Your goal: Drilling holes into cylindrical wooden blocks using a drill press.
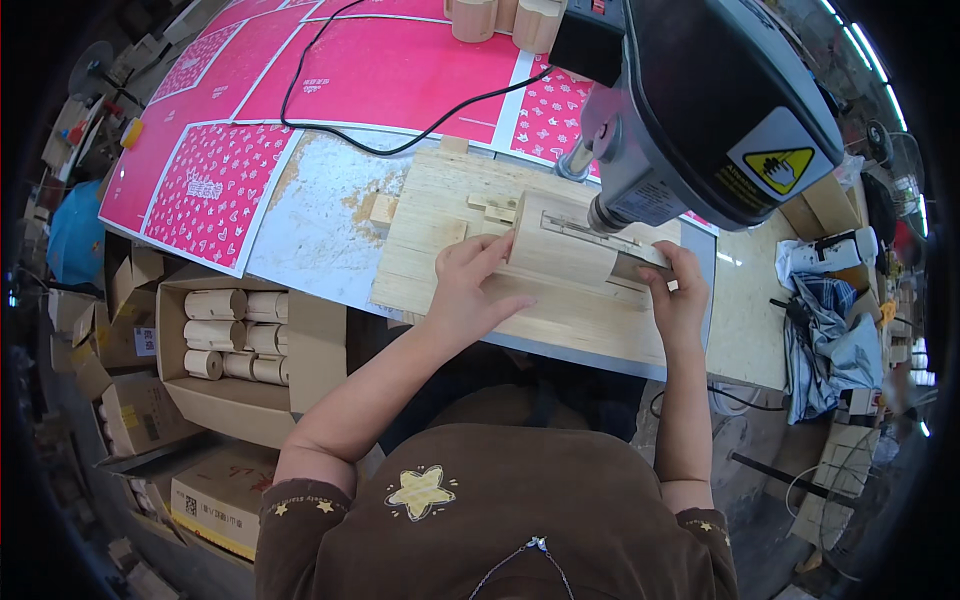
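A pale wooden cylinder-like block (563, 245) lies on its side on a wooden board, with a slotted, flat metal-looking strip (590, 228) along its top. My left hand (472, 288) rests its fingertips against the block's left end, thumb spread away from them. At the other end, my right hand (680, 292) pinches a thin flat plate (640, 268) between thumb and fingers; whether this plate and the strip are one piece, I cannot tell. Just above the block's right part hangs the drill press head (690, 120), its chuck (606, 214) close to the strip.
Small wood pieces (383, 210) lie around the board (425, 265). Pink printed sheeting (390, 75) covers the far table, crossed by a black cable (440, 122). More wooden cylinders (474, 18) stand at the back. A carton (320, 350) of cylinders sits lower left; cloth (830, 330) hangs right.
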{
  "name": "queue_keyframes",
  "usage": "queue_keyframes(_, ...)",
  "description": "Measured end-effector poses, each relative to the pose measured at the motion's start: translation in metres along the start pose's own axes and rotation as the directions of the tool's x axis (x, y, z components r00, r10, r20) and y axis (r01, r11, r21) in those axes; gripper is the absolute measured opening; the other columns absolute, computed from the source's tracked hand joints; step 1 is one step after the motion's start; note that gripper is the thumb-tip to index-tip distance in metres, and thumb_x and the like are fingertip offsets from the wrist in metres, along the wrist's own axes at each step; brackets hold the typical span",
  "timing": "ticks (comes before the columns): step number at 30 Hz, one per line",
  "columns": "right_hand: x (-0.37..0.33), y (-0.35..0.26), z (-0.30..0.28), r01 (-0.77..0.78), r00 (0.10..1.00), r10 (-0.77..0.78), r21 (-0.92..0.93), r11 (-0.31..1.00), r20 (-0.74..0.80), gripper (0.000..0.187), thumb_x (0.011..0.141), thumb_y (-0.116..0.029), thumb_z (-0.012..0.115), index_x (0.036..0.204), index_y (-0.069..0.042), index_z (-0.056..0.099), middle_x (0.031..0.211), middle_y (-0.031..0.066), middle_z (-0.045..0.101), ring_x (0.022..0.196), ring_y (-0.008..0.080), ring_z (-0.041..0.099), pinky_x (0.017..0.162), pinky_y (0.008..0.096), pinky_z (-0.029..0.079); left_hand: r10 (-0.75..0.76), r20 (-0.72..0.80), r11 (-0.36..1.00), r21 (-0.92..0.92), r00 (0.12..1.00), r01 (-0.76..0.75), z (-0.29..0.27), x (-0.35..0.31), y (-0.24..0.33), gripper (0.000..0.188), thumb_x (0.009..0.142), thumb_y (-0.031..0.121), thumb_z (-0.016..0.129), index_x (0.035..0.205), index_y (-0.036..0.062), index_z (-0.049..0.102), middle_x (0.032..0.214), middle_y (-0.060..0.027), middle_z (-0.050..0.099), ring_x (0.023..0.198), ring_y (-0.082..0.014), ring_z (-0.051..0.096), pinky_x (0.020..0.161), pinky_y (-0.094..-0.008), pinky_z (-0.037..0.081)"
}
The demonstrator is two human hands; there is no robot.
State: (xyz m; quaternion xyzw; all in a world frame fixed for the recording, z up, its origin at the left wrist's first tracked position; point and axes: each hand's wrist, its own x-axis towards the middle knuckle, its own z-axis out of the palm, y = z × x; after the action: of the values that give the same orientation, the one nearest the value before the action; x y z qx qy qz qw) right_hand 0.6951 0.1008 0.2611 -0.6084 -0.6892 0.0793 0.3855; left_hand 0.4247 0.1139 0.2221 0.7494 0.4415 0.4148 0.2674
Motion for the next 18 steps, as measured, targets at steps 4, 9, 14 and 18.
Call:
queue_keyframes(4,0.004,-0.01,0.014,0.016,1.0,-0.016,-0.01,1.0,-0.002,0.033,0.066,0.002,0.07,0.096,-0.005,0.059,0.087,0.0112,0.06,0.082,0.0283,0.057,0.07,0.0327,0.046,-0.145,0.017,0.987,-0.065,0.989,0.146,-0.003,0.007,-0.013,0.068,0.053,0.022,0.081,0.114,0.0053,0.056,0.1,-0.0047,0.055,0.095,-0.0195,0.051,0.089,-0.0365,0.026)
queue_keyframes(9,0.004,-0.006,0.014,0.047,0.996,-0.05,0.045,0.998,0.07,0.035,0.071,0.003,0.068,0.103,-0.003,0.055,0.099,0.0089,0.059,0.087,0.0182,0.056,0.074,0.0271,0.044,-0.053,0.001,0.987,0.15,0.999,0.053,-0.002,0.016,-0.02,0.053,0.054,0.018,0.08,0.103,0.0089,0.062,0.093,-0.0046,0.058,0.093,-0.0215,0.052,0.088,-0.0362,0.029)
queue_keyframes(14,0.037,-0.009,-0.036,-0.096,0.992,0.121,0.439,0.893,-0.029,0.047,0.08,-0.002,0.062,0.124,-0.002,0.044,0.118,0.0096,0.051,0.11,0.0209,0.05,0.093,0.036,0.041,-0.072,0.043,0.988,0.137,0.996,0.066,-0.002,0.017,-0.025,0.05,0.055,0.017,0.079,0.102,0.0093,0.062,0.09,-0.0031,0.058,0.091,-0.0208,0.051,0.088,-0.035,0.028)
queue_keyframes(18,0.133,-0.081,-0.083,0.14,0.922,0.013,0.363,0.921,-0.388,0.032,0.093,-0.021,0.047,0.117,-0.001,0.051,0.095,0.0108,0.059,0.087,0.0167,0.059,0.073,0.0285,0.048,-0.072,0.019,0.984,0.163,0.997,0.068,-0.003,0.014,-0.026,0.047,0.057,0.017,0.078,0.1,0.0088,0.063,0.088,-0.0023,0.058,0.091,-0.021,0.051,0.088,-0.0349,0.028)
